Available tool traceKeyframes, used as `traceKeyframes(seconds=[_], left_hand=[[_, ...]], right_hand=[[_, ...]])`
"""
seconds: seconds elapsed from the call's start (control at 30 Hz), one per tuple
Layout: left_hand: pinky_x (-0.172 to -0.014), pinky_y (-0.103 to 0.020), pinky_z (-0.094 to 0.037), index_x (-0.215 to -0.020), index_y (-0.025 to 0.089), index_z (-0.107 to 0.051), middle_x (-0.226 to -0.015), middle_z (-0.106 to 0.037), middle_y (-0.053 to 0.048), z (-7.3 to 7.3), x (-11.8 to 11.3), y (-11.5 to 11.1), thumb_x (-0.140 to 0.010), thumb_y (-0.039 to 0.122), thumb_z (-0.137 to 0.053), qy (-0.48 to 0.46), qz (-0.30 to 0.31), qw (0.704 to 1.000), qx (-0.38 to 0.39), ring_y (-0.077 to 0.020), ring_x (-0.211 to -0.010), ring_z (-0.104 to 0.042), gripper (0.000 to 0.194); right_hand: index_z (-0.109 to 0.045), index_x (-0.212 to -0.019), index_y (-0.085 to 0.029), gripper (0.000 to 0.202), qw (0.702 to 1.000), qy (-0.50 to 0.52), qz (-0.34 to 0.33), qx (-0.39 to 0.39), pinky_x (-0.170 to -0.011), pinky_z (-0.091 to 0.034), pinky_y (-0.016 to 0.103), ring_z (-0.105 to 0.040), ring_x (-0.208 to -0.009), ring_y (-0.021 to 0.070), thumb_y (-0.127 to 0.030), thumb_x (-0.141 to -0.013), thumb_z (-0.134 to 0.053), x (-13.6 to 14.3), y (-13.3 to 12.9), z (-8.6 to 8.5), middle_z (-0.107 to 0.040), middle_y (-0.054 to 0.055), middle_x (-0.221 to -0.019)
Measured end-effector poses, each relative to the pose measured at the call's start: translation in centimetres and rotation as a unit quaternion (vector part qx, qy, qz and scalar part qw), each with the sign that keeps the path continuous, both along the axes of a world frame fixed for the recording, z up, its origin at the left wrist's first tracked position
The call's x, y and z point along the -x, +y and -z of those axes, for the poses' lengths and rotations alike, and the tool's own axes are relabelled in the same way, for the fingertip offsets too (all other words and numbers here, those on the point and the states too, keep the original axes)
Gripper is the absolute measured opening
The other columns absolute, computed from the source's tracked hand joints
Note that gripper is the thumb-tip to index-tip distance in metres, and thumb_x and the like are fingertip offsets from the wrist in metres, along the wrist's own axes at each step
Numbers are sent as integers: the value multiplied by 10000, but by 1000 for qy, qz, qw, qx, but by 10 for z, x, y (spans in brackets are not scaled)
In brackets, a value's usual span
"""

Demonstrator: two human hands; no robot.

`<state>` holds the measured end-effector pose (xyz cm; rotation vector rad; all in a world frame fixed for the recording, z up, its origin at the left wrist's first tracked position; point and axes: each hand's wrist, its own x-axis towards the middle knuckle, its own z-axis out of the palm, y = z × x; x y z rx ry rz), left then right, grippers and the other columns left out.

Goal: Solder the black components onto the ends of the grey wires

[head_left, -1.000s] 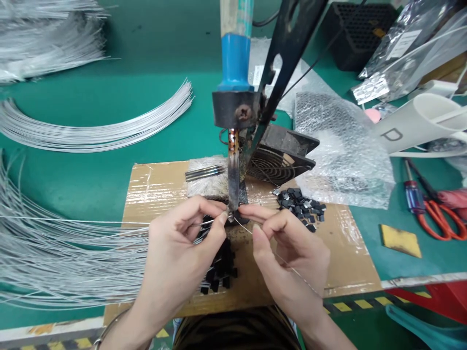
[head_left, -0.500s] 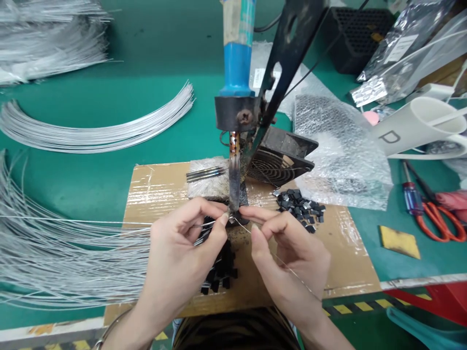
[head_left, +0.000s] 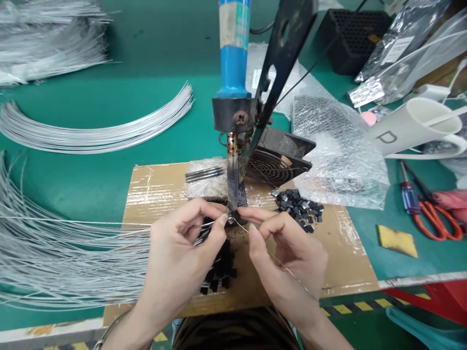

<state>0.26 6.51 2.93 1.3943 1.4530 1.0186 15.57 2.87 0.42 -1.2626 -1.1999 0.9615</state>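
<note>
A blue-handled soldering iron (head_left: 233, 73) is clamped upright in a black metal stand (head_left: 279, 63), tip down. Just left of the tip, my left hand (head_left: 188, 243) pinches the end of a grey wire between thumb and forefinger, at a tiny metal part. On the right of the tip, my right hand (head_left: 288, 257) is closed around a thin solder wire (head_left: 288, 267) that reaches the tip. Small black connectors (head_left: 221, 272) lie below my left hand, beside a cardboard sheet's bare surface (head_left: 343, 248). Another heap of black pieces (head_left: 297, 206) sits to the right.
Grey wires (head_left: 73, 257) spread at the left, with a curved bundle (head_left: 98, 136) behind. A black fan (head_left: 277, 158) stands behind the iron. To the right are bubble wrap (head_left: 339, 150), a white mug (head_left: 416, 126), red-handled scissors (head_left: 438, 221) and a yellow sponge (head_left: 397, 240).
The iron and stand appear slightly further left in view, along with the objects on the right. My right hand is slightly further left; both hands keep nearly the same pose.
</note>
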Motion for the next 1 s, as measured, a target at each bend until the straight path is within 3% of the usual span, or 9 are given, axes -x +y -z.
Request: traceKeyframes(seconds=[0.33,1.0], left_hand=[[-656,-111,-543,-755,215,-716,-787,-765,45,-3,-1,2,-837,94,-711,-12,-9,1000,16,-73,-703,-712,147],[-535,-166,-448,-739,207,-705,-737,-741,26,-1,-1,2,-828,155,-715,21,-7,999,35,-91,-616,-625,103]], right_hand=[[-607,-822,-249,226,1000,-4,2,5,-1013,-567,350,-754,-1106,196,-58,-929,-663,1,1,1,-799,23,-1166],[-614,-819,-250,195,1000,-21,14,14,-991,-590,399,-767,-1085,232,-102,-937,-664,0,0,0,-808,60,-1153]])
